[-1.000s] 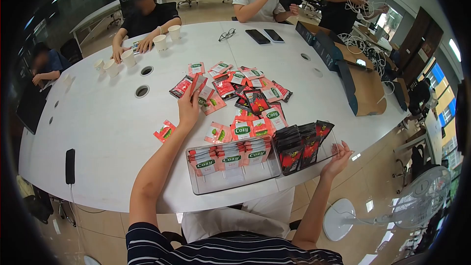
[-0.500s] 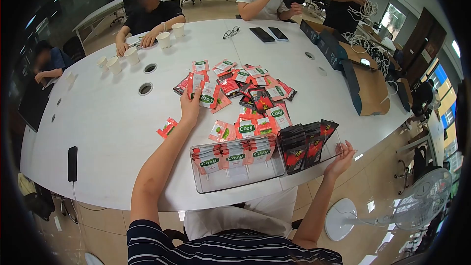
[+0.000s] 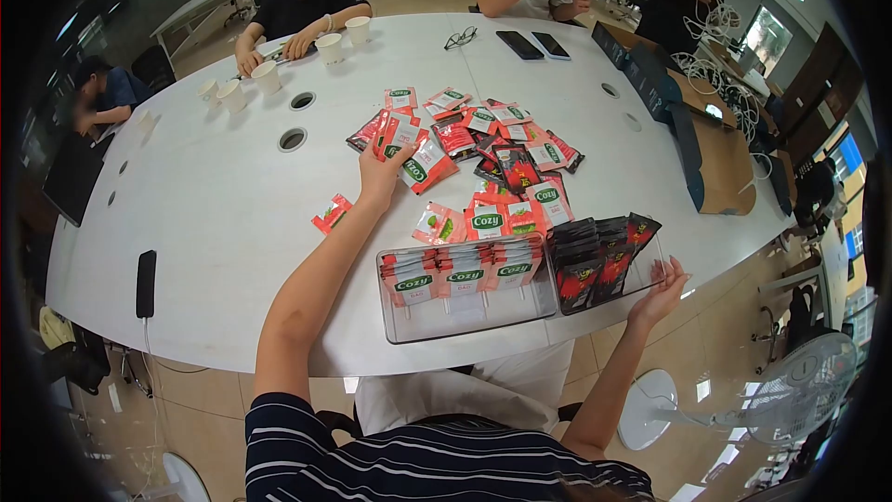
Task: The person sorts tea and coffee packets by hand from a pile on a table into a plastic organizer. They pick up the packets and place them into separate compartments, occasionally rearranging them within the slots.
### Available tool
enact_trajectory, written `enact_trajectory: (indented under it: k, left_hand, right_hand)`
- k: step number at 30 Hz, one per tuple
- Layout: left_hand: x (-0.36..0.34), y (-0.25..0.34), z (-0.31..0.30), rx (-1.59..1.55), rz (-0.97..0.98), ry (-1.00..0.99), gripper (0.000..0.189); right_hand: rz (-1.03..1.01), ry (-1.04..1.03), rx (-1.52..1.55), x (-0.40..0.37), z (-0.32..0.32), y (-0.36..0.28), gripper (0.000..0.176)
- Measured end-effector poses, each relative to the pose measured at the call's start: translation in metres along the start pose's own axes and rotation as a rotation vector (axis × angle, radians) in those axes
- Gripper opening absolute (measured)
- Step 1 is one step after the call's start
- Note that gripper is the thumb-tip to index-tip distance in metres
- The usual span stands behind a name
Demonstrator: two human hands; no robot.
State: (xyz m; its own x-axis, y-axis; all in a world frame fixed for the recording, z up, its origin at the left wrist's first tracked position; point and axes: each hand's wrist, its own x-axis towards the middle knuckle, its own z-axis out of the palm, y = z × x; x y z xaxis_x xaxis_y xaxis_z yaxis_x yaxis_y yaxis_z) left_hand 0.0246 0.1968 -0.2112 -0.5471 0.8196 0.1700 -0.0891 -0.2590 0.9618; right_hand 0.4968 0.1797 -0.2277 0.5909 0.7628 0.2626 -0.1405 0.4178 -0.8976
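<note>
My left hand (image 3: 382,173) reaches over the loose pile and pinches a pink-and-white Cozy sachet (image 3: 398,130) between thumb and fingers. Another Cozy sachet (image 3: 431,165) lies right beside the thumb. Around them spreads a heap of pink and black sachets (image 3: 518,170). In front of me, a clear plastic box (image 3: 446,324) holds upright rows of Cozy sachets (image 3: 465,277). A second clear section on its right carries black-and-red sachets (image 3: 595,267), some leaning. My right hand (image 3: 660,296) holds that section's right end, fingers up along the clear wall.
Paper cups (image 3: 267,77) stand at the far left near a seated person. Glasses (image 3: 460,38) and two phones (image 3: 520,46) lie at the back. An open cardboard box (image 3: 711,153) is on the right, a charging phone (image 3: 146,283) on the left.
The view has shifted, so the scene sits higher and further right. The sachet beside my left thumb now lies turned on the pile. My right hand stays at the box end.
</note>
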Motion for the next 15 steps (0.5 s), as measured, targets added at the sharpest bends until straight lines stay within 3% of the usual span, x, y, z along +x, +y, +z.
enact_trajectory:
  k: [8,13,15]
  left_hand:
    - [0.002,-0.003,0.002,-0.066,0.04,-0.019,0.043]
    - [0.005,0.015,-0.004,0.171,0.049,0.061,0.055]
    - [0.013,0.03,0.008,0.235,0.104,-0.035,0.057]
  right_hand:
    - [0.01,-0.009,0.001,0.001,-0.001,0.001,0.046]
    - [0.013,-0.009,0.013,0.0,-0.001,0.008,0.048]
    - [0.008,0.001,0.037,0.008,-0.008,0.012,0.05]
